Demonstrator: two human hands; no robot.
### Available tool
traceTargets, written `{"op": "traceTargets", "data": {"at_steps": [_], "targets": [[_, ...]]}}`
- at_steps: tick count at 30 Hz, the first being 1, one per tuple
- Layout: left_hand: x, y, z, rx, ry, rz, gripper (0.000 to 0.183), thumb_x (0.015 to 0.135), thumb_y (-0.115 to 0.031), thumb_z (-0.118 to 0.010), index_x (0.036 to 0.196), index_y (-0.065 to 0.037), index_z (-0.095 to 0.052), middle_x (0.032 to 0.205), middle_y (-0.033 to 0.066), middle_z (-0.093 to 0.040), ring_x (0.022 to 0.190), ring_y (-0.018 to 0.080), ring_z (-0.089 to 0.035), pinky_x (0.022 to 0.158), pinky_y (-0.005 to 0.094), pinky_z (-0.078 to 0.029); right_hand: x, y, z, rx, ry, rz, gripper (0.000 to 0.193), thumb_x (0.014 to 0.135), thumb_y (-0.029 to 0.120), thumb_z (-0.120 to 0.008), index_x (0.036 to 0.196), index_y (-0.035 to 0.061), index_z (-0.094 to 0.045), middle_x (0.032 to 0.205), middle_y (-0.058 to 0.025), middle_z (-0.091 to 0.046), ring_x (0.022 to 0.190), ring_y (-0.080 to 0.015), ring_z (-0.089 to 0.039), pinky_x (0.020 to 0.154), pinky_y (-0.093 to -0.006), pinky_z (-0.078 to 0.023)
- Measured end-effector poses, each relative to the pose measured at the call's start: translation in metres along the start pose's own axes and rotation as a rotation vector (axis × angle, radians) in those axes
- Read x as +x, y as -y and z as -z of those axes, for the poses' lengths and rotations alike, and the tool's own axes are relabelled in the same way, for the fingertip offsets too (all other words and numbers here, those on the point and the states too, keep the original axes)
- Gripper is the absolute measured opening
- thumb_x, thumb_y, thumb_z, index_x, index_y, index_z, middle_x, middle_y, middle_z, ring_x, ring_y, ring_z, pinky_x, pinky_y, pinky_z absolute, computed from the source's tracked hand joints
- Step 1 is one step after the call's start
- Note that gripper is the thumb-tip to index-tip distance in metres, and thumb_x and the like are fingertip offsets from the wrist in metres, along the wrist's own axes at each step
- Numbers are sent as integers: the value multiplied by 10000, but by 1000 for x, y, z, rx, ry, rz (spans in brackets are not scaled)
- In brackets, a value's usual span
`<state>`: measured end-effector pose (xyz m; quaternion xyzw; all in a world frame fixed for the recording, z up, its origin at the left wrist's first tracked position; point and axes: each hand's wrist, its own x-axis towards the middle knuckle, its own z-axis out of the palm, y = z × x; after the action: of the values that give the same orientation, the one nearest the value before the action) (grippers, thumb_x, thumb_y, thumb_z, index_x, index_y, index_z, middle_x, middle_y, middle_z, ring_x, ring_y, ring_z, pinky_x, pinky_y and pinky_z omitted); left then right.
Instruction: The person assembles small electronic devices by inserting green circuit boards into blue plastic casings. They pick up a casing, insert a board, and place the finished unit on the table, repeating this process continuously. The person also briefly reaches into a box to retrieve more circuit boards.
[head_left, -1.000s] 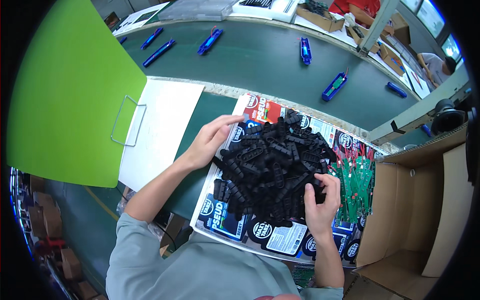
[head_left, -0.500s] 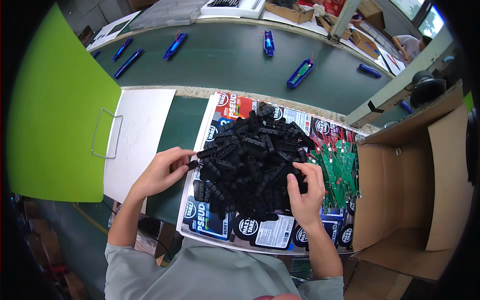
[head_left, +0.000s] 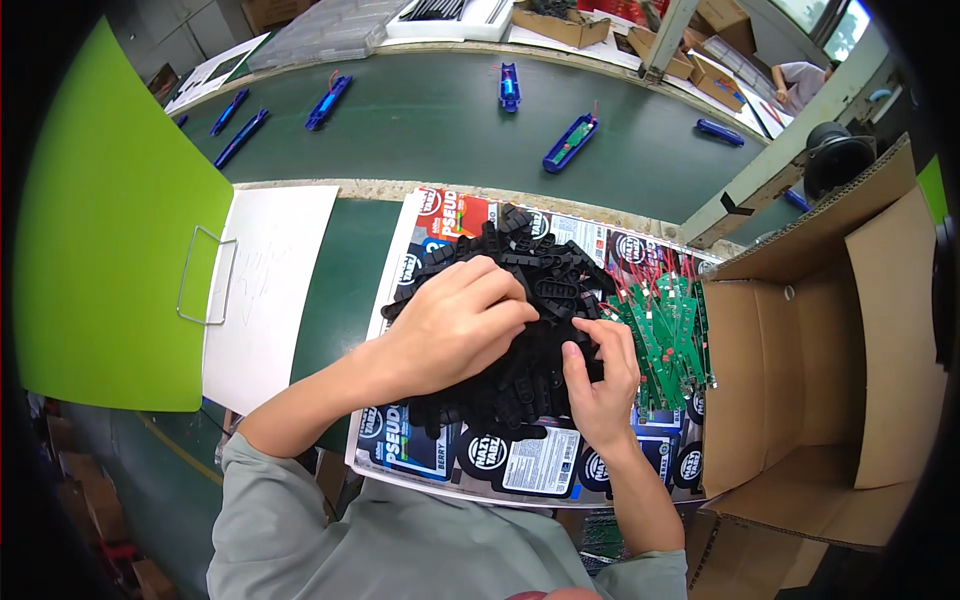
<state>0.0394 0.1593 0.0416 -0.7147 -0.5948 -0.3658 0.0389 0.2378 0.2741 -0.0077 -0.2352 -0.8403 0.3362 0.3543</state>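
Observation:
A heap of small black plastic parts point(head_left: 490, 395), oblong with slots, lies on a printed sheet point(head_left: 540, 462) in front of me. My left hand point(head_left: 460, 325) is over the middle of the heap, thumb and fingertips pinched together. Whatever is in that pinch is hidden against the black parts. At the heap's right side, my right hand point(head_left: 605, 385) has its fingers bent, with thumb and forefinger apart. Only black parts show in that gap. Right of this hand lie several green circuit boards point(head_left: 660, 340) with red wires.
An open cardboard box point(head_left: 810, 400) stands at the right. On the left are a lime-green panel point(head_left: 120, 240) and a white paper point(head_left: 270, 270). Beyond a ledge, a green belt point(head_left: 420, 130) carries blue casings point(head_left: 570, 143). Another person point(head_left: 800, 82) is at the far right.
My left hand has moved from the heap's left edge rightward over its middle and closed into a pinch. My right hand has barely moved. The whole view has shifted slightly.

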Motion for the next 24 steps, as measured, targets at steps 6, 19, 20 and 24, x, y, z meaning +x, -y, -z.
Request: {"op": "traceTargets", "data": {"at_steps": [6, 19, 20, 24], "targets": [[-6, 7, 18, -31, -23, 127, 334, 771, -16, -761, 1102, -27, -713, 1210, 136, -642, 1113, 339, -595, 958, 436, -478, 0, 1, 0, 30, -5, -10, 281, 861, 27, -715, 1135, -16, -675, 1033, -169, -602, 933, -321, -606, 830, -395, -498], [-94, 20, 10, -200, 121, 510, 853, 1004, -650, -398, 1525, 23, -354, 1609, 257, -279, 1512, 416, -235, 1221, 489, -194, -1, 3, -1, 0, 41, -19, 263, 868, 23, -695, 1125, -22, -665, 1047, -173, -599, 959, -321, -597, 852, -387, -491], [-93, 16, 8, -207, 120, 508, 865, 999, -657, -407, 1528, 25, -347, 1611, 258, -272, 1513, 416, -233, 1221, 487, -195, -1, 3, -1, -1, 38, -18, 262, 868, 22, -694, 1124, -22, -665, 1048, -173, -599, 959, -321, -597, 852, -387, -491], [-90, 12, 0, -325, 69, 521, 778, 995, -520, -541, 1534, 6, -344, 1603, 266, -268, 1497, 423, -257, 1209, 495, -224, 0, 4, 0, -19, 45, -24, 264, 866, 21, -697, 1124, -22, -665, 1044, -172, -601, 961, -320, -599, 852, -391, -493]]}}
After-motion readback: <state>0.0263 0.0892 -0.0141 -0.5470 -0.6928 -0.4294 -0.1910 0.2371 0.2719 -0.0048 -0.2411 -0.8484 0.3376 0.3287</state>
